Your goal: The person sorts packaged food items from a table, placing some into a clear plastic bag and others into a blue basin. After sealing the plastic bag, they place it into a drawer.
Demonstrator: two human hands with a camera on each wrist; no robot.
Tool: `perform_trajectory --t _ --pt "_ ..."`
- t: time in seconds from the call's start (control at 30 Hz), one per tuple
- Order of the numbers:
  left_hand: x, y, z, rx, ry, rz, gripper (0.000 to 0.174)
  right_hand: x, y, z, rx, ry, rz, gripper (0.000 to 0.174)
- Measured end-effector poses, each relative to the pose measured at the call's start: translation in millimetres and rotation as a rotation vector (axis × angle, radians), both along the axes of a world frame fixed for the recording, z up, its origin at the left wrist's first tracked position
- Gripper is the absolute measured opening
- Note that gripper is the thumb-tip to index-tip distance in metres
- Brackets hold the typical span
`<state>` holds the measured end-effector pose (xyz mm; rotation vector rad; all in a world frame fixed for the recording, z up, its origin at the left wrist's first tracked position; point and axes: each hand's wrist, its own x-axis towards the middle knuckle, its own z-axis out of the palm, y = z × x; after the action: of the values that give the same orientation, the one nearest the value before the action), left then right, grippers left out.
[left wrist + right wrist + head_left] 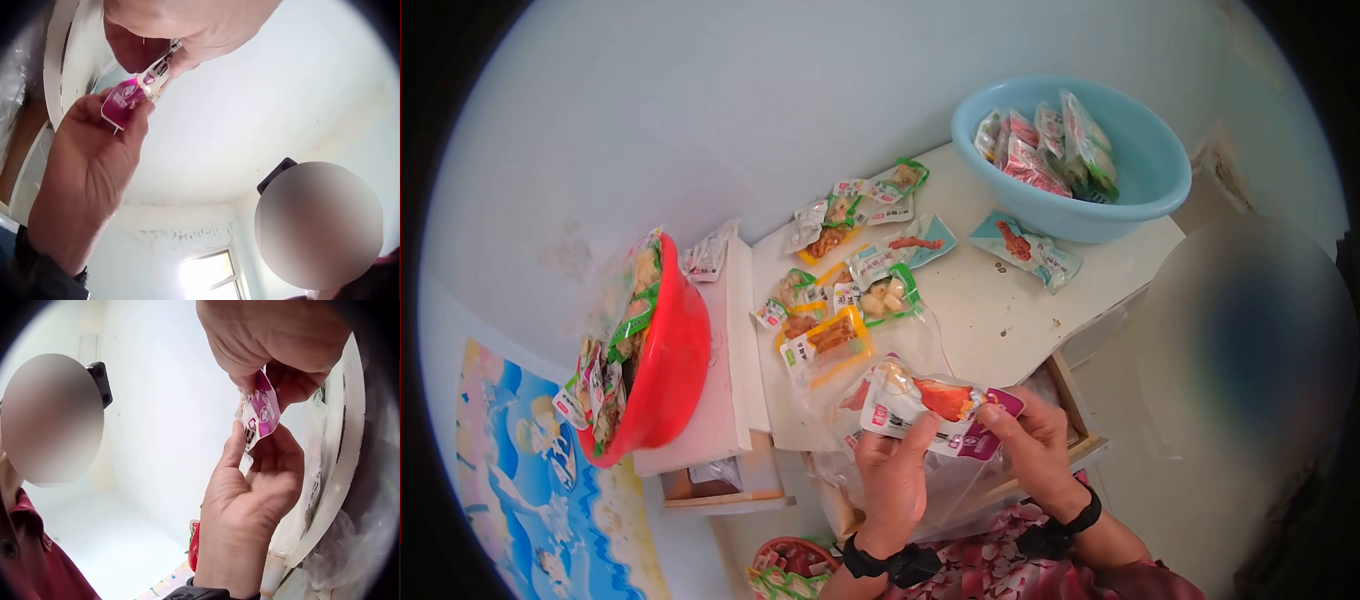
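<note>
A white and purple snack packet (945, 405) with an orange-red food picture is held above the table's front edge. My left hand (892, 485) pinches its lower left part between thumb and fingers. The purple right end is pinched by my right hand (1035, 445). In the left wrist view the packet's purple end (124, 103) shows between the right hand (94, 159) and the left hand (187, 28). The right wrist view shows the packet (265, 412) with the right hand (275, 337) above and the left hand (250, 494) below.
Assorted packets, among them a yellow-edged one (835, 338), lie on the white table (990, 320). A blue packet (1025, 250) lies near the blue basin (1145, 175), which holds packets. A red basin (685, 370) with packets stands left. Open drawers (735, 497) jut out below.
</note>
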<state>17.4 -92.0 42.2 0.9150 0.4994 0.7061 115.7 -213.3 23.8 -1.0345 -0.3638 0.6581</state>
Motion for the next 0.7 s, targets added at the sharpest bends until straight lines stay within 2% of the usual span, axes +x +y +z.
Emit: perform_trajectory --t 0.3,0.37,0.43,0.53,0.63,0.7 --pt "0.7 -19.2 -13.8 0.057 0.148 -0.295 0.028 22.7 -34.3 -18.4 -0.079 -0.028 -0.081 0.015" --pt "3.9 -19.9 -14.7 0.124 0.206 -0.326 0.029 25.6 -40.0 -28.7 -0.116 -0.015 -0.119 0.018" --pt "2.9 -18.5 -16.1 0.216 0.287 -0.366 0.030 36.7 -39.3 -25.4 -0.046 0.028 -0.204 0.021" --pt "-3.4 -6.4 -2.5 0.824 0.439 -0.112 0.038 59.0 -30.9 -11.6 0.032 0.035 -0.339 0.021" --pt "3.0 10.6 0.1 1.126 0.476 0.156 0.047 80.4 -27.2 -19.2 -0.112 -0.087 -0.343 0.022" --pt "14.9 22.6 1.4 1.275 0.452 0.255 0.051 83.2 -13.5 -16.7 -0.143 -0.116 -0.267 0.021"
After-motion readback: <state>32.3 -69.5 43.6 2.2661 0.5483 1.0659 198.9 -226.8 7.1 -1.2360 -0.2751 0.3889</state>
